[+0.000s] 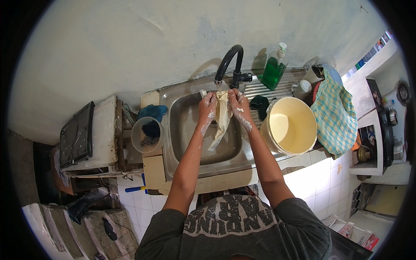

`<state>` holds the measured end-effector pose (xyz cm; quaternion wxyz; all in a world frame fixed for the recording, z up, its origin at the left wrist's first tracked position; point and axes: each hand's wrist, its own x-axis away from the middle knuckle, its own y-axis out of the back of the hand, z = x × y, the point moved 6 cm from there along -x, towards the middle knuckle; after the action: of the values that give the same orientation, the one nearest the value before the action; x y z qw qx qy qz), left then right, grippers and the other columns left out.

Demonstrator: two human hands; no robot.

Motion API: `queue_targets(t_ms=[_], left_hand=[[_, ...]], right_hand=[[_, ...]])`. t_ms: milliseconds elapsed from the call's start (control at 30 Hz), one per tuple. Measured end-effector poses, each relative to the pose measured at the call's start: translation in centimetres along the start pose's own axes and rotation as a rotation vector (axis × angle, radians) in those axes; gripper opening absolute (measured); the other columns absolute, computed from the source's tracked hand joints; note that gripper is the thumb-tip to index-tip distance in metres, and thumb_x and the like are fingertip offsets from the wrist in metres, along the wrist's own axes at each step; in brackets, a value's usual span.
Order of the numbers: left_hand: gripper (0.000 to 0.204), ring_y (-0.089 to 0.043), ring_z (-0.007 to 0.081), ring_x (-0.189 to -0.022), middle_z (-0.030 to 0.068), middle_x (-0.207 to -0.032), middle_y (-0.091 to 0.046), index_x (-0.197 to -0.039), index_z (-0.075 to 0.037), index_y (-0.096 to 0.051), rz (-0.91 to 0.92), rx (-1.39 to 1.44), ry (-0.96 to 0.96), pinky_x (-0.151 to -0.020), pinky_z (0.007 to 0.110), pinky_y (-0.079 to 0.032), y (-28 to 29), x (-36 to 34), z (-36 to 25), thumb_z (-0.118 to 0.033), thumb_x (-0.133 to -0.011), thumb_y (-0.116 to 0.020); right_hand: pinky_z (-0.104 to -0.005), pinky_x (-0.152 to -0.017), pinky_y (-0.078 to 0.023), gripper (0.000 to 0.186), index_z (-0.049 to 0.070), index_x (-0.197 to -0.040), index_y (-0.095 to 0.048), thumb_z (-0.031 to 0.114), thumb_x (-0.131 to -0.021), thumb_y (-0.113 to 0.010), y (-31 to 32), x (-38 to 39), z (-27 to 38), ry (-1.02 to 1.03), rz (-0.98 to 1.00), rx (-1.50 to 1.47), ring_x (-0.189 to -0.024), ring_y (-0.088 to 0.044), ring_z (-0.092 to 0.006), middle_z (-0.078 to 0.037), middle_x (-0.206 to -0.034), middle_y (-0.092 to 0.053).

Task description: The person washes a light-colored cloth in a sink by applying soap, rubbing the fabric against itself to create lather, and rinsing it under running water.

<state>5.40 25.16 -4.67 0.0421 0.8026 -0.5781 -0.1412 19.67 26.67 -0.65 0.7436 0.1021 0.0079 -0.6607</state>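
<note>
Over the steel sink (pixel 184 145), my left hand (pixel 207 107) and my right hand (pixel 239 106) are both closed on the upper part of a limp, cream-coloured cloth (pixel 222 118). It hangs between them, its lower end trailing into the basin. White residue coats my fingers, wrists and part of my forearms. Directly above the cloth is the spout of a black curved faucet (pixel 233 53), with what looks like a thin stream of water below it. The fingertips are partly hidden by the cloth's folds.
Right of the basin stand a large cream bucket (pixel 269 138), a dark green cloth-like item (pixel 259 105), a green soap pump bottle (pixel 274 73), a white mug (pixel 302 89) and a checkered cloth (pixel 336 117). A translucent tub (pixel 136 141) and a blue cloth (pixel 151 112) are on the left.
</note>
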Motion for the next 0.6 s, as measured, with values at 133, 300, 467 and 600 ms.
queue_targets(t_ms=[133,300,467,600], left_hand=[[0.018,-0.05,0.0153,-0.066,0.0125,-0.071,-0.056,-0.089,0.001,-0.055,0.001,0.004,0.003,-0.064,0.029,-0.041,-0.2,0.0,-0.2,-0.014,-0.083,-0.047],[0.018,-0.049,0.0148,-0.066,0.0118,-0.07,-0.055,-0.089,0.001,-0.055,0.005,-0.001,-0.003,-0.063,0.029,-0.041,0.2,0.1,0.1,-0.014,-0.084,-0.047],[0.017,-0.047,0.012,-0.063,0.0085,-0.067,-0.052,-0.088,0.0,-0.055,0.007,0.034,0.033,-0.061,0.027,-0.04,0.1,0.1,0.0,-0.015,-0.084,-0.047],[0.017,-0.045,0.011,-0.062,0.0071,-0.065,-0.051,-0.088,0.0,-0.055,-0.015,0.04,-0.011,-0.061,0.026,-0.039,0.4,0.4,-0.7,-0.014,-0.084,-0.047]], right_hand=[[-0.0235,-0.051,-0.031,0.032,0.002,-0.07,-0.045,0.025,-0.092,-0.044,0.1,-0.1,-0.2,0.012,0.002,-0.02,-0.058,-0.032,-0.0066,0.003,-0.06,-0.037],[-0.0231,-0.051,-0.03,0.033,0.002,-0.069,-0.044,0.026,-0.092,-0.044,0.0,0.3,0.5,0.02,-0.002,-0.051,-0.059,-0.032,-0.0063,0.003,-0.06,-0.036],[-0.023,-0.051,-0.03,0.033,0.002,-0.068,-0.044,0.026,-0.092,-0.045,0.1,0.0,0.1,0.025,-0.006,-0.023,-0.06,-0.032,-0.0062,0.003,-0.06,-0.035],[-0.0247,-0.051,-0.032,0.033,0.002,-0.071,-0.046,0.028,-0.09,-0.048,-0.1,-0.2,-1.2,-0.04,-0.007,-0.056,-0.059,-0.035,-0.0068,0.002,-0.06,-0.04]])
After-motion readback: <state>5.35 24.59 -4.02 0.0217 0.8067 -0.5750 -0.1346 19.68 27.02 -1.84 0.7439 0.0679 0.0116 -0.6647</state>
